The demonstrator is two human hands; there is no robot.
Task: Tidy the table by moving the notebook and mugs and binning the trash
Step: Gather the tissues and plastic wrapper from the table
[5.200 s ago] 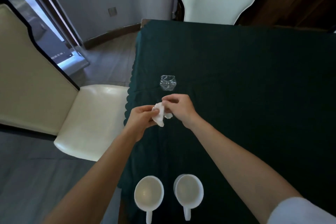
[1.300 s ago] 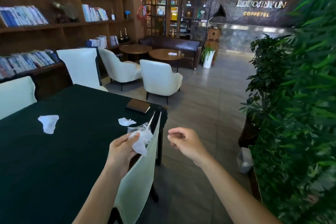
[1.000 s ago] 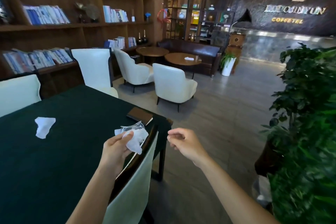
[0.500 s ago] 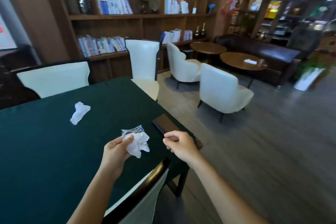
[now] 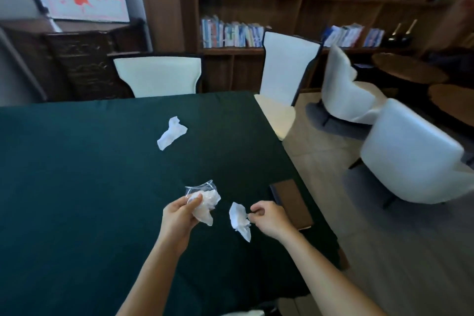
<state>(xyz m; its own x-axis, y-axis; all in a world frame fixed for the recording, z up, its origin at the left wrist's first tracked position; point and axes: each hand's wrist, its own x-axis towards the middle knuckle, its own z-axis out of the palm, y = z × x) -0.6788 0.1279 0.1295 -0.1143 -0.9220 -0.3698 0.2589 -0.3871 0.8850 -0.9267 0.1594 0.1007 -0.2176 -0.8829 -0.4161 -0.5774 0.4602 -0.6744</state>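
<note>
My left hand (image 5: 179, 215) is shut on a bundle of trash (image 5: 204, 201): a crumpled white tissue with a crushed clear plastic cup behind it. My right hand (image 5: 268, 218) pinches a second white tissue (image 5: 239, 219) that hangs just above the dark green tablecloth (image 5: 77, 174). A third crumpled tissue (image 5: 171, 132) lies further back on the table. The brown notebook (image 5: 291, 202) lies flat at the table's right edge, just beyond my right hand. No mugs are in view.
White chairs stand at the far side (image 5: 157, 75) and at the far right corner (image 5: 284, 90) of the table. Two white armchairs (image 5: 410, 151) sit on the floor to the right. Bookshelves (image 5: 282, 7) fill the back wall.
My view has swung left over the table. My right hand, which held nothing before, now pinches a white tissue near the notebook. My left hand still holds its bundle.
</note>
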